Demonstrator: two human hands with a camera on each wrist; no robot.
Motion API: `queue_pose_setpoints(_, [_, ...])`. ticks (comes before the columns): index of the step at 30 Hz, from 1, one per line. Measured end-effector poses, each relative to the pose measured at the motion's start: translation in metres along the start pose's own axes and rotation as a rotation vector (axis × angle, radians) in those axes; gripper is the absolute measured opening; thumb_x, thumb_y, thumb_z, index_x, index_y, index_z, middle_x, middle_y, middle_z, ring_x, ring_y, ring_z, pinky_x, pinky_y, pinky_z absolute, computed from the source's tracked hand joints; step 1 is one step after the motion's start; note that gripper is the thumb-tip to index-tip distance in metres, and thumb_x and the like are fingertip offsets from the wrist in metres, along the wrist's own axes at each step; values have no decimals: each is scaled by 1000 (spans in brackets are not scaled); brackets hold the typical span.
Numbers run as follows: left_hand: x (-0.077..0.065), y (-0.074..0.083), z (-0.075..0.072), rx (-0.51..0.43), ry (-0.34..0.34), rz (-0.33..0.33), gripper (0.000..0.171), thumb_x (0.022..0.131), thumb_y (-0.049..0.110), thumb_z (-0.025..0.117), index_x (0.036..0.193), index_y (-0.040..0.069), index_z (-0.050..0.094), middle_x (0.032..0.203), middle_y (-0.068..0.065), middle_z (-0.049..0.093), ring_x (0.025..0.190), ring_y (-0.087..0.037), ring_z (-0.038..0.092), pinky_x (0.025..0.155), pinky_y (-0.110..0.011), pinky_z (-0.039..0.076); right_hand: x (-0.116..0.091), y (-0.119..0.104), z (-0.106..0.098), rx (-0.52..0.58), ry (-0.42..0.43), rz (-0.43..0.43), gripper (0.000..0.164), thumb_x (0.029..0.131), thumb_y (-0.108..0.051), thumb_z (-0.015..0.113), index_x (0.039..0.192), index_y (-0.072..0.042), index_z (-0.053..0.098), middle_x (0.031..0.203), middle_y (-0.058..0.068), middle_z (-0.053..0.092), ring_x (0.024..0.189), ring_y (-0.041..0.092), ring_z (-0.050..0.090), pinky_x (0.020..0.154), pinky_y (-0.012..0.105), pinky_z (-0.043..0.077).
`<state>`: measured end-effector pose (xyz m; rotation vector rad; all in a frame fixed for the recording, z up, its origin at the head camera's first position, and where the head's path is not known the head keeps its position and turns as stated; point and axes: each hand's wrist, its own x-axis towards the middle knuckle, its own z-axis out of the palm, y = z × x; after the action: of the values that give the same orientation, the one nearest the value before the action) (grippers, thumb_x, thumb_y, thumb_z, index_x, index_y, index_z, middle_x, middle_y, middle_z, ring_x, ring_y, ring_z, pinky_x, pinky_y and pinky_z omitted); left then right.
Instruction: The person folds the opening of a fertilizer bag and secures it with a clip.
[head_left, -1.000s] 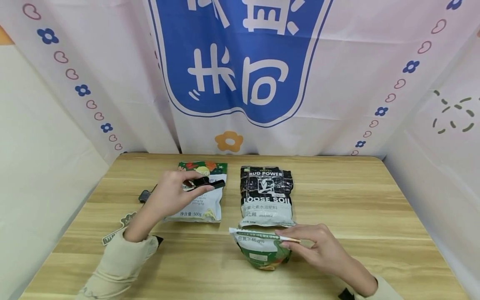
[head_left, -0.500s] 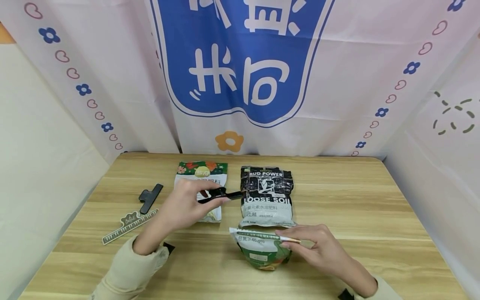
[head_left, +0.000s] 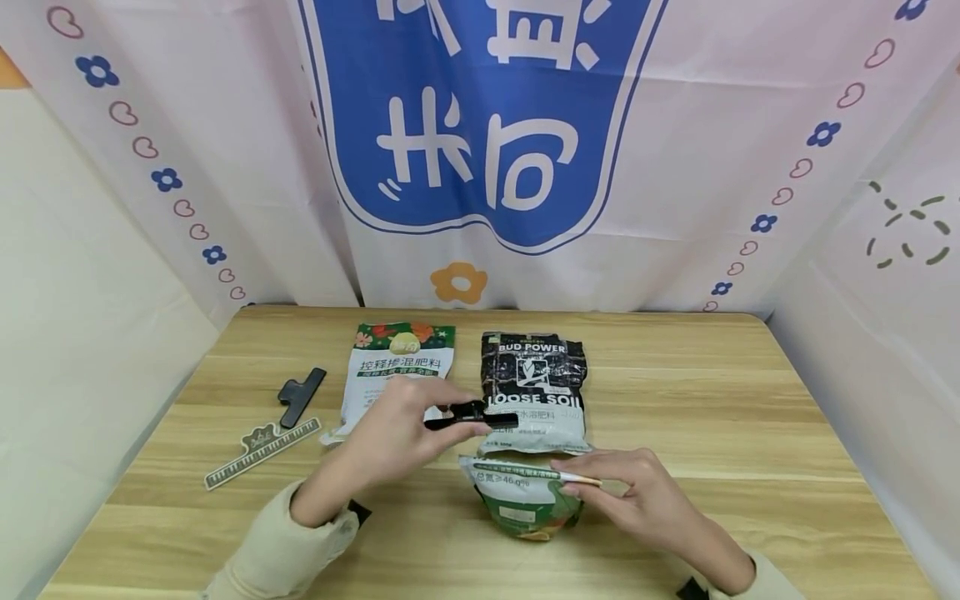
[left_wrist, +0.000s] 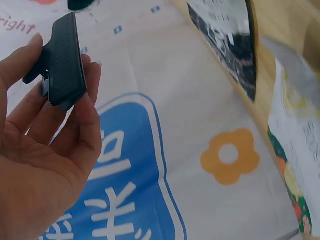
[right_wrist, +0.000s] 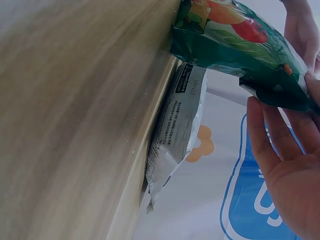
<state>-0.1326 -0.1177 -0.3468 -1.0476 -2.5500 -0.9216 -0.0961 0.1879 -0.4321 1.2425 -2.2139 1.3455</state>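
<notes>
My left hand [head_left: 405, 427] pinches a black bag clip [head_left: 501, 421] between thumb and fingers, over the lower part of the black-and-white Loose Soil bag [head_left: 534, 375]. In the left wrist view the clip [left_wrist: 67, 60] stands out from the fingertips, its long jaws closed. My right hand [head_left: 637, 492] pinches the right end of the folded top edge of a green-and-white fertilizer bag [head_left: 517, 504]. This bag stands upright on the table, just in front of the Loose Soil bag. In the right wrist view its green side [right_wrist: 235, 47] shows fruit pictures.
A second white-and-green bag [head_left: 401, 358] lies at the back left, partly behind my left hand. Left of it lie another black clip [head_left: 302, 397] and a cream clip with a piano-key pattern [head_left: 262, 454]. A printed cloth [head_left: 660, 183] hangs behind the wooden table [head_left: 675, 375].
My left hand has carried the black clip rightward and nearer, from above the back-left bag to just above and left of the upright bag's top. My right hand has kept its hold in place.
</notes>
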Motion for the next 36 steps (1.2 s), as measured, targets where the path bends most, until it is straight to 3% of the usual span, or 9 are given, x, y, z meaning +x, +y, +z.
queue_pose_setpoints(6, [2,13,10,-65,19,44,30,82,28,80,104,7,76,98,-6,78,90,-14,75,81,-22,59,0,1,-1,-1,-4,2,33,81,2,76,111,-11,74,107,6,76,101,19,74,97,22,53])
queue_pose_setpoints(11, [1,25,16,-8,34,104,31,81,30,80,103,9,77,95,-4,78,85,-12,74,79,-21,58,0,0,-1,0,-7,5,33,81,2,76,112,-11,74,107,6,76,101,20,74,97,22,53])
queue_pose_setpoints(16, [-1,35,21,62,104,189,27,80,30,81,100,13,78,92,1,78,81,-8,72,77,-23,55,0,1,-1,-4,-11,12,31,81,2,75,109,-11,75,104,7,77,98,21,74,96,19,52])
queue_pose_setpoints(25, [0,41,29,55,228,342,22,79,27,80,95,12,78,86,1,78,76,-6,72,73,-19,51,1,1,-3,-5,-12,29,28,82,1,75,107,-12,75,101,6,78,96,18,75,94,18,53])
queue_pose_setpoints(31, [2,41,31,73,208,431,21,80,26,80,96,12,78,87,1,78,75,-5,73,73,-19,52,1,0,-4,-1,-10,38,28,82,1,75,106,-12,75,99,5,78,94,17,75,91,17,55])
queue_pose_setpoints(36, [2,41,34,67,148,448,16,83,26,78,94,14,78,86,4,78,74,-2,71,73,-18,50,1,-1,-5,23,-24,56,27,83,0,74,106,-14,75,103,5,77,98,17,74,94,19,54])
